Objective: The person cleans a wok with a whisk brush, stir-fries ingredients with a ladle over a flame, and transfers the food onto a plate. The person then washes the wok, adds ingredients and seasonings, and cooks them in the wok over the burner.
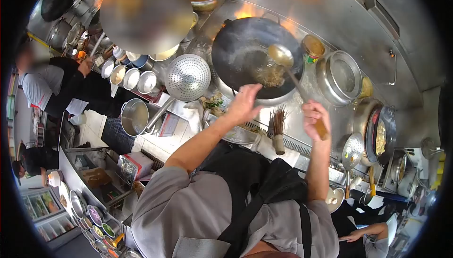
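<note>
At far left, a co-worker (pixel 45 85) stands near a row of small bowls (pixel 131 78). A metal pot (pixel 134 117) sits just left of a big perforated strainer (pixel 188 76). Your left hand (pixel 244 104) is at the near edge of the wok (pixel 236 45), fingers released and spread; I cannot tell whether they touch its rim. The wok sits over flames (pixel 249 10), food (pixel 272 76) on its near right side. A brush (pixel 278 130) lies between your arms. Your ladle (pixel 281 55) has its bowl over the wok; your right hand (pixel 316 118) has its fingers grasping the handle. Farther right are nested metal bowls (pixel 343 74) and a skimmer (pixel 353 151).
</note>
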`<state>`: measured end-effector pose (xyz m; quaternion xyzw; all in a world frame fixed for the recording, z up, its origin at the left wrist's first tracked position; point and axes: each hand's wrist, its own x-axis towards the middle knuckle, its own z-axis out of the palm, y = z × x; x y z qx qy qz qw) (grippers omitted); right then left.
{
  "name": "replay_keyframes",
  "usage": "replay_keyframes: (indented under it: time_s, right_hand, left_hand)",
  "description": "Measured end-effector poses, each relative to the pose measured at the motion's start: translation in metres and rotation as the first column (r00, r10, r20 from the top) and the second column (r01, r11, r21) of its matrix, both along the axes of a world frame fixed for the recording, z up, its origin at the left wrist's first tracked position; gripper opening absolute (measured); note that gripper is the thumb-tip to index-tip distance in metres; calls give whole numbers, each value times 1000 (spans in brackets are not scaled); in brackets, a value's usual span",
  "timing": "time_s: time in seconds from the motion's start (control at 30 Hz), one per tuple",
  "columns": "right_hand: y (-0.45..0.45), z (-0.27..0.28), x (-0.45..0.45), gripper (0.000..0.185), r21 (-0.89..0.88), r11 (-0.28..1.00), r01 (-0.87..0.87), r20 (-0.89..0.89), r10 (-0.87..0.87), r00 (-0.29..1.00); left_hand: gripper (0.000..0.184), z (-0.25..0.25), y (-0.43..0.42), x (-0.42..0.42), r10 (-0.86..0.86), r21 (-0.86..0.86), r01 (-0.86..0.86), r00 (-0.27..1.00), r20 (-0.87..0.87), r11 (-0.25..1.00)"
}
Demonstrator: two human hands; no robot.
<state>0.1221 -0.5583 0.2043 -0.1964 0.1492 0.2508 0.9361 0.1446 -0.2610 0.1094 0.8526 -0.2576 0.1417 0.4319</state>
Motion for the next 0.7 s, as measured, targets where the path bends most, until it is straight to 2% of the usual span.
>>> replay_keyframes:
  time_s: [0.03, 0.1, 0.13, 0.17, 0.2, 0.27, 0.3, 0.33, 0.37, 0.4, 0.47, 0.5, 0.53, 0.57, 0.6, 0.63, 0.7]
  right_hand:
    - [28, -15, 5, 5, -21, 1000, 2, -3, -2, 1000]
    - [68, -61, 13, 13, 12, 999, -51, 53, 50, 997]
    - [104, -55, 9, 19, -319, 947, 29, 40, -17, 999]
    - [136, -40, 3, 25, -615, 783, 94, 50, -80, 996]
    - [150, -24, -5, 33, -597, 797, 86, 94, -36, 995]
    - [131, -56, -5, 36, -737, 676, -22, 82, 122, 989]
    - [113, -75, -5, 38, -798, 599, -65, 69, 198, 978]
    - [94, -93, -13, 53, -956, 268, -120, -33, 309, 951]
    - [59, -154, -32, 63, -960, -280, -18, -141, 425, 894]
    - [35, -202, -56, 75, -675, -721, 157, -297, 460, 837]
    - [44, -207, -87, 82, -700, -713, -39, -404, 351, 845]
    - [47, -208, -95, 86, -701, -700, -137, -460, 296, 837]
    - [42, -211, -96, 88, -738, -659, -144, -436, 302, 848]
    - [33, -212, -93, 91, -772, -617, -151, -411, 304, 860]
    - [21, -214, -95, 95, -803, -573, -162, -390, 300, 871]
    - [6, -216, -95, 91, -888, -446, -113, -236, 229, 944]
    - [-28, -225, -79, 80, -964, -186, 190, 160, 163, 974]
  left_hand:
    - [82, 20, 2, -10, -95, 12, 95, 995, -3, 995]
    - [85, 49, 1, -23, -269, -72, 276, 958, 96, 958]
    - [81, 64, 1, -27, -289, -85, 301, 948, 132, 950]
    - [77, 71, 4, -29, -306, -98, 324, 937, 167, 941]
    - [74, 65, 14, -27, -311, -128, 327, 942, 129, 936]
    - [67, 53, 40, -7, -331, -185, 338, 941, 70, 923]
    - [60, 64, 62, -5, -276, -266, 276, 960, 39, 923]
    - [58, 71, 82, -1, -182, -334, 176, 983, 13, 926]
    - [51, 79, 97, 4, -139, -566, 52, 984, -111, 823]
    - [40, 75, 114, 17, -127, -723, -23, 980, -152, 691]
    - [29, 85, 153, 50, 57, -797, -146, 989, -140, 586]
    - [27, 86, 172, 63, 32, -868, -161, 986, -166, 470]
    - [30, 90, 189, 69, 87, -862, -237, 971, -222, 449]
    - [32, 83, 202, 75, 102, -890, -253, 967, -232, 380]
    - [32, 76, 216, 73, 87, -874, -313, 949, -303, 371]
    - [33, 71, 230, 72, 72, -857, -367, 927, -367, 363]
    - [31, 59, 252, 57, 9, -836, -419, 896, -445, 354]
